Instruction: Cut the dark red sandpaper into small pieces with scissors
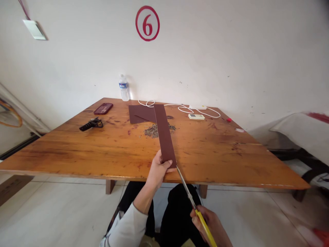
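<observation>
My left hand (159,169) pinches the near end of a long dark brown strip (163,132) that runs away from me across the wooden table (77,151). My right hand (210,224) is closed on the yellow handles of a pair of scissors (191,199). The scissor blades point up to the strip's near right corner and touch its edge. A wider sheet of the same brown material (140,113) lies flat under the strip's far end. A small heap of dark scraps (154,131) sits just left of the strip.
A water bottle (123,88) stands at the wall. A dark red phone (103,108) and a black tool (91,124) lie at the left. A white cable (185,108), a small white device (196,116) and a red cap (228,119) lie at the right.
</observation>
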{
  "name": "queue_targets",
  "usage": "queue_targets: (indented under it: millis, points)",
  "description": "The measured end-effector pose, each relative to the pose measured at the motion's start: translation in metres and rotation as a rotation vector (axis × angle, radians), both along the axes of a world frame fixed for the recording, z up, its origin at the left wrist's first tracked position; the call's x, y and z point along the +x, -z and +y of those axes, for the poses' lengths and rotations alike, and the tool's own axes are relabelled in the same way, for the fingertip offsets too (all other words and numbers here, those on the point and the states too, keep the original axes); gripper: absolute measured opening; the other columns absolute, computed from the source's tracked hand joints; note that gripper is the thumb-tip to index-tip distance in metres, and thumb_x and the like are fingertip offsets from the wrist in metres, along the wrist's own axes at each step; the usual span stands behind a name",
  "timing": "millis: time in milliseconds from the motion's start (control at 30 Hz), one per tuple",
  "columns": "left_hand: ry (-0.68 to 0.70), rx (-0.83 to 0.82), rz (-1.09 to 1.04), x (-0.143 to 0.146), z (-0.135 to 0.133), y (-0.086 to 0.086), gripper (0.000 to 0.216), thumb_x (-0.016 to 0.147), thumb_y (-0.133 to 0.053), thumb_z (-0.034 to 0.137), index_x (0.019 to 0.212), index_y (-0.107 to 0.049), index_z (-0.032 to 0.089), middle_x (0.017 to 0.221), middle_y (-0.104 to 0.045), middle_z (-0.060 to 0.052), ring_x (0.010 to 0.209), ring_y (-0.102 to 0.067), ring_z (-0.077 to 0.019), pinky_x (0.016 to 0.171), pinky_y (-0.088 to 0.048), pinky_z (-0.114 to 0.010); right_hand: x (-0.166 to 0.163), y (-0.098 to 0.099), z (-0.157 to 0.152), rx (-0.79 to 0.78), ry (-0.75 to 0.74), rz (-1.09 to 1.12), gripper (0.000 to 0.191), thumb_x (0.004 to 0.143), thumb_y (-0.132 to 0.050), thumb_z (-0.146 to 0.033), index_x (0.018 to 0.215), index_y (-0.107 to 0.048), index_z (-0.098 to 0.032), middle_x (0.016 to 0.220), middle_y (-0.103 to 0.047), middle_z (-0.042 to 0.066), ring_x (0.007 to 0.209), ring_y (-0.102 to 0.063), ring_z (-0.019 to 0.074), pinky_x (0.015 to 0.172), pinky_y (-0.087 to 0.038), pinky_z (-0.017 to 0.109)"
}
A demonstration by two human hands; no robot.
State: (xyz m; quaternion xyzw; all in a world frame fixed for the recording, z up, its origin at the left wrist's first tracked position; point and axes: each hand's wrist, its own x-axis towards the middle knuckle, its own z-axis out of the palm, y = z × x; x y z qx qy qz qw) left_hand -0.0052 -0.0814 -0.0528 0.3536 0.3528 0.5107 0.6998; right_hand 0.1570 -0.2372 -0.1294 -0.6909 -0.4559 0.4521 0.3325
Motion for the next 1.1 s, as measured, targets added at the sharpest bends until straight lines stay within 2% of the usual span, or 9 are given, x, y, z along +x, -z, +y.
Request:
queue_targets:
  millis: [100,233,367,500,667,867,1100]
  points:
    - [-0.003,0.000,0.005,0.000,0.000,-0.001,0.045,0.060,-0.077,0.017,0.104,-0.066,0.018,0.095,-0.072,-0.004,0.083,-0.068,-0.0196,0.066,-0.062,-0.032,0.001,0.003,0.000,0.043,0.031,-0.085,0.023,0.071,-0.064,-0.044,0.064,-0.057,-0.023,0.056,-0.053,-0.003,0.053,-0.049,0.0159,0.053,-0.042,0.027]
    - [0.023,-0.006,0.004,-0.001,0.000,0.000,0.047,0.060,-0.079,0.020,0.105,-0.065,0.019,0.095,-0.073,-0.004,0.082,-0.069,-0.0209,0.068,-0.063,-0.035,0.005,0.002,0.000,0.068,0.019,-0.095,0.019,0.069,-0.063,-0.041,0.067,-0.061,-0.022,0.060,-0.059,0.000,0.059,-0.055,0.0188,0.058,-0.045,0.029]
    - [0.035,-0.002,-0.003,-0.002,0.000,0.001,0.048,0.060,-0.081,0.021,0.106,-0.066,0.019,0.094,-0.073,-0.005,0.083,-0.070,-0.0223,0.068,-0.063,-0.037,0.009,-0.003,0.001,0.020,-0.041,-0.020,0.016,0.068,-0.065,-0.037,0.073,-0.064,-0.022,0.060,-0.058,-0.001,0.056,-0.054,0.0187,0.056,-0.044,0.029]
    - [0.033,-0.003,-0.011,-0.002,0.000,0.001,0.050,0.059,-0.080,0.020,0.108,-0.067,0.019,0.095,-0.074,-0.005,0.083,-0.070,-0.0224,0.067,-0.063,-0.036,0.007,0.002,0.001,0.023,0.016,0.004,0.015,0.066,-0.064,-0.036,0.072,-0.063,-0.022,0.056,-0.050,-0.004,0.051,-0.047,0.0157,0.053,-0.040,0.028]
    - [0.021,-0.022,-0.012,-0.001,-0.001,-0.002,0.050,0.058,-0.080,0.020,0.106,-0.067,0.019,0.093,-0.073,-0.005,0.083,-0.070,-0.0226,0.066,-0.062,-0.035,0.004,0.009,0.000,0.036,0.052,0.040,0.019,0.065,-0.065,-0.039,0.072,-0.063,-0.022,0.052,-0.040,-0.007,0.048,-0.038,0.0137,0.050,-0.035,0.028]
    - [0.013,-0.014,-0.021,-0.001,-0.001,-0.001,0.048,0.059,-0.079,0.019,0.105,-0.066,0.019,0.095,-0.072,-0.005,0.086,-0.070,-0.0239,0.068,-0.063,-0.037,0.003,0.000,0.000,0.027,0.044,0.052,0.024,0.067,-0.065,-0.044,0.063,-0.053,-0.024,0.053,-0.033,-0.007,0.047,-0.031,0.0127,0.049,-0.032,0.029]
    - [0.001,-0.004,0.006,0.000,0.000,0.003,0.046,0.061,-0.077,0.018,0.106,-0.064,0.020,0.097,-0.073,-0.006,0.088,-0.070,-0.0245,0.069,-0.063,-0.038,0.006,0.004,-0.003,0.034,0.001,-0.075,0.031,0.074,-0.062,-0.053,0.064,-0.052,-0.025,0.052,-0.042,-0.005,0.045,-0.036,0.0135,0.042,-0.031,0.026]
